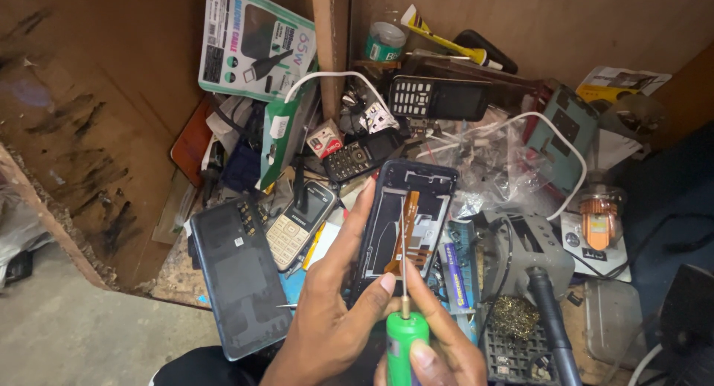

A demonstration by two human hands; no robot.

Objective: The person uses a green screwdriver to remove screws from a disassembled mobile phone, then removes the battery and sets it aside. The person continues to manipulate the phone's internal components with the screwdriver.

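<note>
My left hand (331,311) holds an opened dark phone frame (405,215) upright, index finger along its left edge and thumb at its lower end. Inside it an orange flex cable (409,222) runs down the middle. My right hand (439,349) grips a green-handled screwdriver (405,341). Its thin shaft points up over the phone's interior, and the tip sits near the top of the flex cable.
A dark phone back cover (238,278) lies at left beside a silver keypad phone (297,224). Two black keypad phones (439,97) and a white cable (565,155) lie behind. A soldering stand (520,311) with brass wool sits at right. Cardboard walls enclose the cluttered bench.
</note>
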